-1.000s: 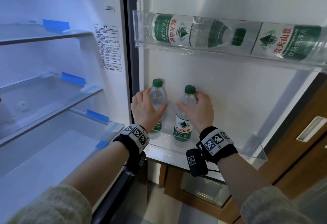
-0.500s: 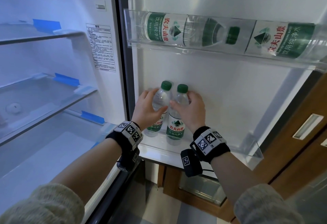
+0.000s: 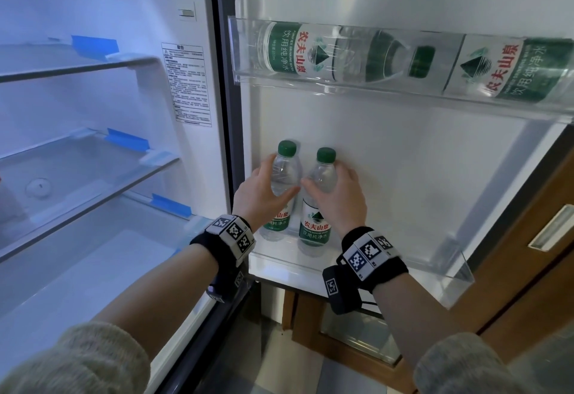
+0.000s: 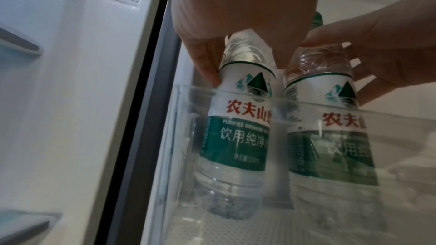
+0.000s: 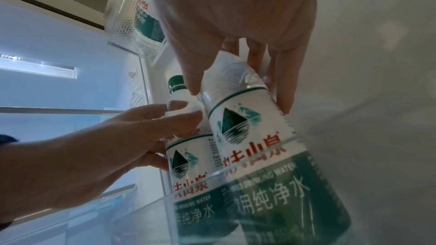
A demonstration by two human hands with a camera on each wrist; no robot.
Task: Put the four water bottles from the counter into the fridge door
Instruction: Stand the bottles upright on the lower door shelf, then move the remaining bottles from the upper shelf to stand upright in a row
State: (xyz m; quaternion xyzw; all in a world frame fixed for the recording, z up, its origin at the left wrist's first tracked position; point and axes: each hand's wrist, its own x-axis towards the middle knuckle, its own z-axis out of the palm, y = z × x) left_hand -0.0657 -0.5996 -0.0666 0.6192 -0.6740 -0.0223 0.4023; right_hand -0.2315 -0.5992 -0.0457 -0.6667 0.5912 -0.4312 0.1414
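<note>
Two green-capped water bottles stand upright, side by side, at the left end of the lower door shelf (image 3: 435, 272). My left hand (image 3: 264, 190) grips the left bottle (image 3: 284, 173) round its upper body, fingers and thumb curled round it (image 4: 238, 129). The right bottle (image 3: 320, 194) is held the same way by my right hand (image 3: 337, 197), seen close in the right wrist view as the right bottle (image 5: 254, 137). Two more bottles lie on their sides in the upper door shelf (image 3: 341, 82): one lying bottle (image 3: 326, 51) on the left, another lying bottle (image 3: 512, 68) on the right.
The fridge interior on the left has several glass shelves (image 3: 93, 176) with blue tape. The lower door shelf has bare room to the right of the bottles. A wooden cabinet (image 3: 543, 253) stands behind the door on the right.
The two bottles, apart a second ago, came together and now stand side by side at the shelf's left end. Both hands keep their grip.
</note>
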